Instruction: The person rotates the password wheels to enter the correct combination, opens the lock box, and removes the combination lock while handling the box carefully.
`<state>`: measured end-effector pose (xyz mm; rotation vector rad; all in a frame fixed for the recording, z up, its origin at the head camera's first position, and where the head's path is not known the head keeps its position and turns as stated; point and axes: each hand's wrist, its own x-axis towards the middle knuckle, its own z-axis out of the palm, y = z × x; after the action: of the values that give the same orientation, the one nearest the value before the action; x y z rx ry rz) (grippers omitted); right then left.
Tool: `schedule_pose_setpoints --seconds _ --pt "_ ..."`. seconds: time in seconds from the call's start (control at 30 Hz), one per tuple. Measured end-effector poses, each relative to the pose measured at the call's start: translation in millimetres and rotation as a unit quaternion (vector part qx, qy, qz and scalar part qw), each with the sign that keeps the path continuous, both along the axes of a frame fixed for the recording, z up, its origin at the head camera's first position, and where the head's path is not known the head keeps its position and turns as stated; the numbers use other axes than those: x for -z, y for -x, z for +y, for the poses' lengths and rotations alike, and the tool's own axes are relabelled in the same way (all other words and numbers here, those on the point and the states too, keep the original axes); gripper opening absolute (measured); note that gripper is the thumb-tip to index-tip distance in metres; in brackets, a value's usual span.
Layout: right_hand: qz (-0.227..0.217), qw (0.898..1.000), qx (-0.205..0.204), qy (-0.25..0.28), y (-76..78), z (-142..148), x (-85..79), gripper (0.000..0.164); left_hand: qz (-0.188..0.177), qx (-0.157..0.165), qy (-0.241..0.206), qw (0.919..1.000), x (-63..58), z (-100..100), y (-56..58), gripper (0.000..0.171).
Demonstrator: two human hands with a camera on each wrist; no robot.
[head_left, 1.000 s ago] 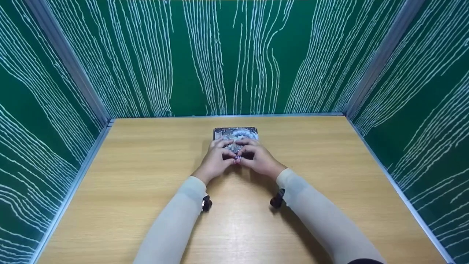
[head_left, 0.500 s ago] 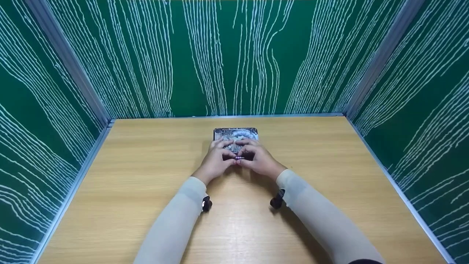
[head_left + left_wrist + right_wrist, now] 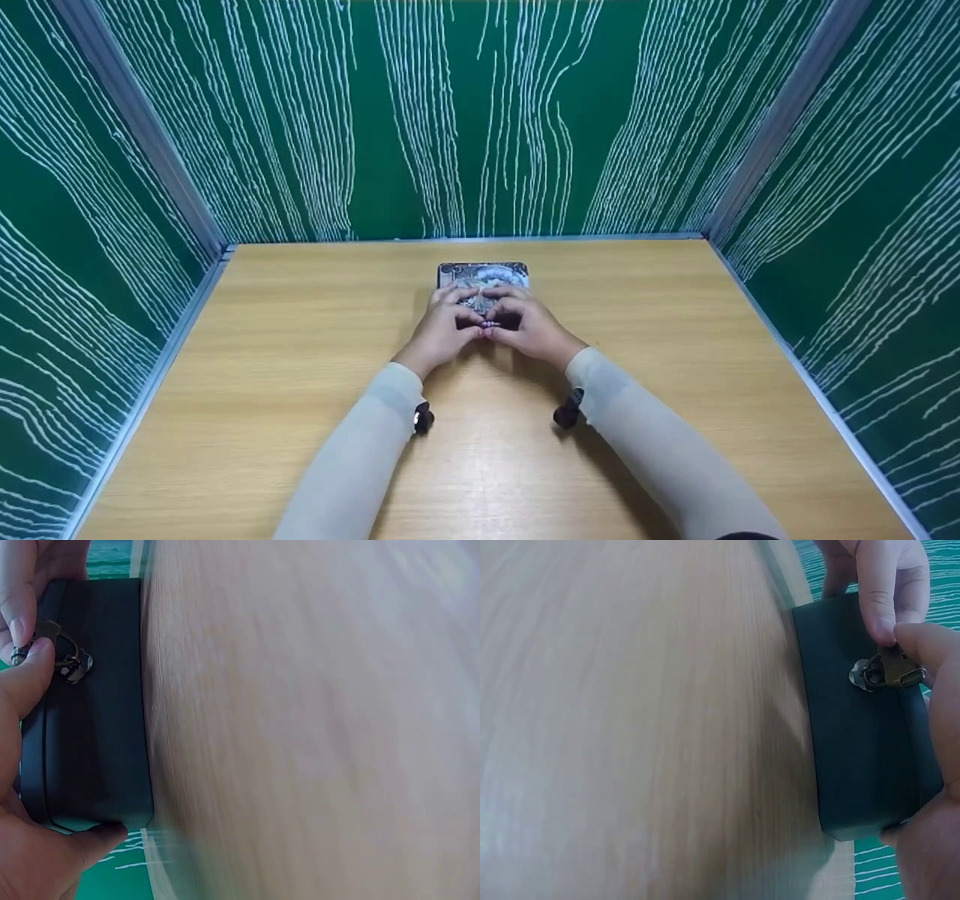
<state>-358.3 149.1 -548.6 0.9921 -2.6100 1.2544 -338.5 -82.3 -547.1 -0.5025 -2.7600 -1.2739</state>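
Compared with a second ago, slightly more of the clasp [image 3: 491,324] shows between the fingertips of the left hand [image 3: 442,325] and right hand [image 3: 531,322], reaching a touch farther rightward. The box [image 3: 484,271] and the table [image 3: 262,315]'s far edge appear marginally lower in the head view.

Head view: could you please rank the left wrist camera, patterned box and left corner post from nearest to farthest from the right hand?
1. Patterned box, touching the right hand.
2. Left wrist camera, beside left sleeve.
3. Left corner post, back left.
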Motion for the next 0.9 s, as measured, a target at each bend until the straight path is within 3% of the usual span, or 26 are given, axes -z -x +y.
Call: schedule_pose_setpoints --seconds 0.2,0.67,0.9 --pt "0.004 1.0 -0.008 0.013 0.7 0.0 1.7 0.014 0.014 0.009 -0.002 0.9999 1.0 -0.6 -0.2 0.012" --pt "-0.005 1.0 -0.009 0.002 0.7 0.2 0.1 0.007 0.006 0.004 -0.004 1.0 -0.2 -0.3 -1.7 0.012" --pt "-0.011 1.0 -0.002 -0.008 0.0 0.8 -1.1 0.015 -0.006 -0.004 0.005 1.0 -0.5 0.9 -1.3 0.012"
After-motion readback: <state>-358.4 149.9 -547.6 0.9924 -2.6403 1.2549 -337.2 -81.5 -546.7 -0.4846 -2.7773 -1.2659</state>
